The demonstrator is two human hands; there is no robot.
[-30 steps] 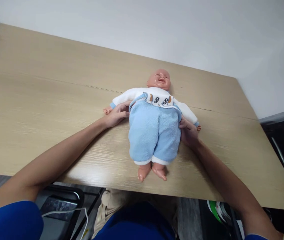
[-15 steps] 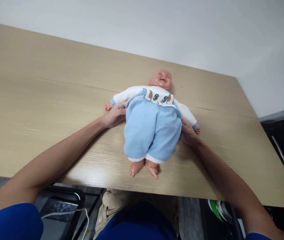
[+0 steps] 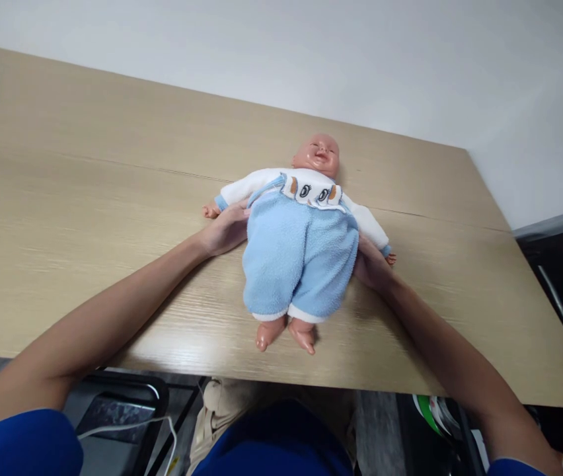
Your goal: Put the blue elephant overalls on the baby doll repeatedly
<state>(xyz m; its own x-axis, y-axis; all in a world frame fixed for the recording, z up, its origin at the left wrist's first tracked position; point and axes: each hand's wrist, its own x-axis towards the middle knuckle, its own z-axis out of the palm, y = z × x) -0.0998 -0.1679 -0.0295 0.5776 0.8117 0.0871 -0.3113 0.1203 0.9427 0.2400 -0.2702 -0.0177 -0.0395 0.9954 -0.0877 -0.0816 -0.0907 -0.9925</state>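
Observation:
A baby doll (image 3: 318,155) lies on its back on the table, head toward the wall and bare feet toward me. It wears a white long-sleeved top with light blue cuffs. Over that are light blue fleece overalls (image 3: 296,258), whose white upper edge bears embroidered eyes. My left hand (image 3: 226,228) grips the overalls at the waist on the left, fingertips tucked out of sight behind the fabric. On the opposite side my right hand (image 3: 372,264) is closed at the waist, its fingers mostly hidden by the cloth.
The wooden table (image 3: 88,198) meets a pale wall (image 3: 281,59) at the back. Below its front edge, a dark phone-like slab (image 3: 115,418) with a white cable rests on a black-framed seat at left. Green and white rolls (image 3: 433,413) lie lower right.
The doll's legs have swung left and slightly away from me, and the overalls look wider at the waist. Both hands stay at its sides, the left slipping further behind the cloth.

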